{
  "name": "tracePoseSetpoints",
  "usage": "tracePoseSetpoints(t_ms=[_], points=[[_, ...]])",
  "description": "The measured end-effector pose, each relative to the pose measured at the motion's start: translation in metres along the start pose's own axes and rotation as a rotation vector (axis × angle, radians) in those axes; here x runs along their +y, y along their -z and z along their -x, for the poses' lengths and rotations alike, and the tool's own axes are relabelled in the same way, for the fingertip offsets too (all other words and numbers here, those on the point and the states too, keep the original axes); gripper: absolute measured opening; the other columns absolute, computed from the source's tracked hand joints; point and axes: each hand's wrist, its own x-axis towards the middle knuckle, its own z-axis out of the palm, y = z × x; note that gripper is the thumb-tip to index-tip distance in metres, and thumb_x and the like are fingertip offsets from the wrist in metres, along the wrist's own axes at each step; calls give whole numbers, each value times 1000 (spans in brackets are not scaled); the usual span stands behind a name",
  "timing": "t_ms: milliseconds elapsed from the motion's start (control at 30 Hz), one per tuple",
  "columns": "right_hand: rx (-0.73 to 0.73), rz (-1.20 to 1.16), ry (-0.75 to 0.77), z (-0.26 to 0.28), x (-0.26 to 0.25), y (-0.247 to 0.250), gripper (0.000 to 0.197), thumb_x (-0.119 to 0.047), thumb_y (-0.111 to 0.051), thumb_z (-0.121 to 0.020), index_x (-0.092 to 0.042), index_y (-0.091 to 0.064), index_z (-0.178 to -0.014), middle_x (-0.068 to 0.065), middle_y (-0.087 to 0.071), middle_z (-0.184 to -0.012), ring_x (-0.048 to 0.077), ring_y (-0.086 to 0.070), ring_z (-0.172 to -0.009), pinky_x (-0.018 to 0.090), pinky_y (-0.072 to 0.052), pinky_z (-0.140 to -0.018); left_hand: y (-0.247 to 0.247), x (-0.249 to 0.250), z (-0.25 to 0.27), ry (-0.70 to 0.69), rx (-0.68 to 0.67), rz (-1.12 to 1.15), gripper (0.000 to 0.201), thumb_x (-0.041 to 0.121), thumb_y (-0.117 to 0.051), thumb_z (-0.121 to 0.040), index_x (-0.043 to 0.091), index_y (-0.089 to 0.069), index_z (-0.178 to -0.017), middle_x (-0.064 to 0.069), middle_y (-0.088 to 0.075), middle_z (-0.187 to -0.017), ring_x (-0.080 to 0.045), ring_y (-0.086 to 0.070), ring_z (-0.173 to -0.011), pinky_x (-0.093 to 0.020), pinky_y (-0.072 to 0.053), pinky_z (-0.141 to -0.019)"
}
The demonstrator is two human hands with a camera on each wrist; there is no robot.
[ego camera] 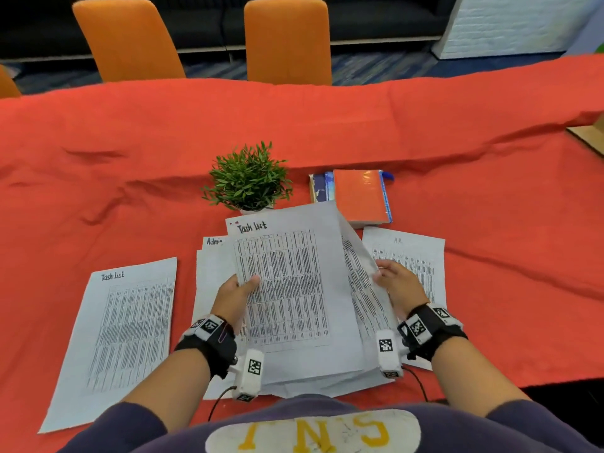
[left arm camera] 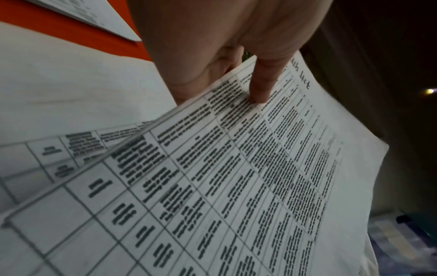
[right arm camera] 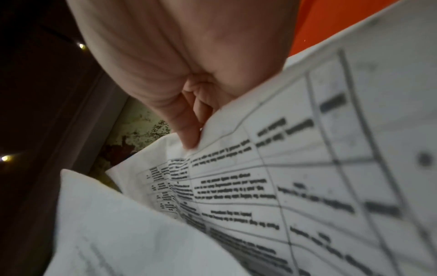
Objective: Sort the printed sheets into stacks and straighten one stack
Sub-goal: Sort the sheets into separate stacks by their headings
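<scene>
Midway, left hand (ego camera: pixel 236 291) and right hand (ego camera: pixel 397 282) pinch limp printed sheets (ego camera: pixel 294 289) by side edges near the table's (ego camera: pixel 327 125) front edge.

On my desk (ego camera: pixel 425 142) I see one Task List sheet (ego camera: pixel 124 331) at left, the Admin stack (ego camera: pixel 209 276) in the middle, another sheet (ego camera: pixel 411 259) at right. Behind them stand a plant (ego camera: pixel 250 178) and, to its right, books (ego camera: pixel 356 196). The held sheets (ego camera: pixel 291 289) hang over the Admin stack.

Bright head view, dim blurred wrists

Orange chairs (ego camera: pixel 209 37), seemingly blue carpet (ego camera: pixel 376 68)
</scene>
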Motion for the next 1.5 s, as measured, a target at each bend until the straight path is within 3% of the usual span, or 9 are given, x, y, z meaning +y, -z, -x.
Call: tracePoseSetpoints(t_ms=[200,400,467,633,767,967,1200,1367,1500], points=[[-156,-267,-31,12,-24,-6,17,6,-52,-90,-9,-57,-98,4,-67,-82,18,-63,-72,37,-52,-68,-18,-7,-9,149,-14,232,89,26,-64,-89,11,-3,-152,-6,-1,-161,-26,-1,-148,-54,-3,-116],[-197,-304,-56,13,-26,-2,19,8,-53,-88,-9,-56,-98,4,-69,-79,17,-65,-68,32,-56,-64,-26,-11,-17,102,-104,315,115,32,-81,-69,11,-5,-152,-12,-12,-159,-28,-15,-146,-51,-10,-118],[-199,-250,-81,11,-17,-5,19,10,-53,-87,-8,-55,-95,5,-69,-77,18,-65,-64,29,-56,-59,-31,-9,-16,81,-94,198,98,25,-78,-77,7,-15,-150,-9,-29,-154,-27,-32,-138,-43,-21,-116],[-226,155,-136,0,16,-8,9,-3,-59,-87,-11,-58,-92,8,-66,-89,19,-62,-73,32,-54,-66,-24,-8,-10,-117,126,-231,31,11,-57,-93,11,-51,-123,3,-55,-116,-17,-52,-101,-29,-40,-88],[-175,957,-70,-14,48,-13,33,-33,-64,-88,-16,-53,-113,5,-52,-111,22,-56,-101,31,-47,-80,5,-21,-14,-132,279,-415,47,26,-62,-90,2,-52,-130,-11,-57,-133,-30,-54,-121,-40,-42,-103],[-36,1175,-92,-20,70,-33,73,-33,-73,-80,-6,-34,-135,16,-40,-132,32,-43,-124,40,-44,-99,33,-37,-10,63,327,-550,71,43,-52,-94,1,-29,-147,-15,-29,-154,-31,-30,-141,-41,-24,-115],[-22,1135,10,-22,64,-26,17,-4,-49,-91,-3,-56,-107,13,-60,-109,26,-60,-94,29,-48,-73,37,-52,-7,105,272,-514,71,16,-60,-92,4,-20,-150,-14,-22,-157,-31,-26,-143,-38,-26,-113],[36,1077,25,-17,53,-15,11,-5,-43,-94,-8,-53,-91,5,-56,-81,18,-50,-64,23,-34,-49,45,-44,-5,30,335,-491,63,26,-59,-93,4,-33,-146,-15,-35,-151,-33,-35,-138,-44,-31,-113],[92,873,136,-16,41,0,19,3,-38,-90,-13,-46,-84,6,-55,-72,16,-45,-56,26,-35,-51,64,-37,-6,-20,436,-447,44,29,-57,-93,7,-53,-131,-13,-58,-130,-36,-54,-119,-48,-44,-100]])
